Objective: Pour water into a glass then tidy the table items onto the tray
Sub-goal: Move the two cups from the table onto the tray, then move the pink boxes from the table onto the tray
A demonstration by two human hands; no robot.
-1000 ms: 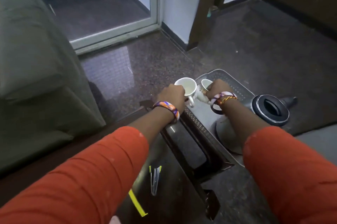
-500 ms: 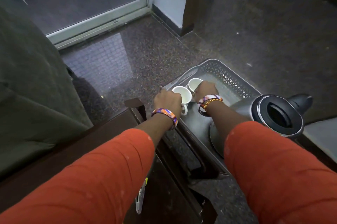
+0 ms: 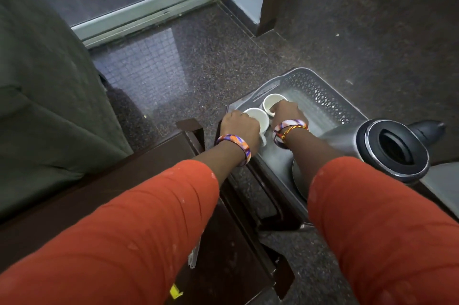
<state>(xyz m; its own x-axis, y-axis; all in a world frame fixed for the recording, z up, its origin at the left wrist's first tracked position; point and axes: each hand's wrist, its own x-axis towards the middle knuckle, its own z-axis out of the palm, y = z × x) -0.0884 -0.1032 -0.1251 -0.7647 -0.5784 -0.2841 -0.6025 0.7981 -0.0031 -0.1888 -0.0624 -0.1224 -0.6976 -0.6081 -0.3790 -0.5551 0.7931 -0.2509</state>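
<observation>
Two white cups stand side by side at the near-left end of a grey plastic tray [image 3: 320, 96] with a perforated rim. My left hand [image 3: 239, 126] is closed around the nearer cup [image 3: 259, 117]. My right hand [image 3: 285, 111] grips the rim of the farther cup [image 3: 272, 101]. A steel electric kettle [image 3: 392, 148] with a black lid ring stands on the tray's right end, beside my right forearm. Both sleeves are orange, and each wrist carries a bangle.
The tray rests on a dark wooden table [image 3: 149, 175] whose edge and corner show at centre. A green sofa [image 3: 42, 96] fills the left side. Speckled stone floor [image 3: 198, 56] lies beyond, with a glass door frame [image 3: 139, 14] at the top. A yellow item [image 3: 175, 291] lies near the bottom.
Both hands have carried the cups forward and down into the tray. The view has tilted downward, so the tray and kettle appear larger and nearer.
</observation>
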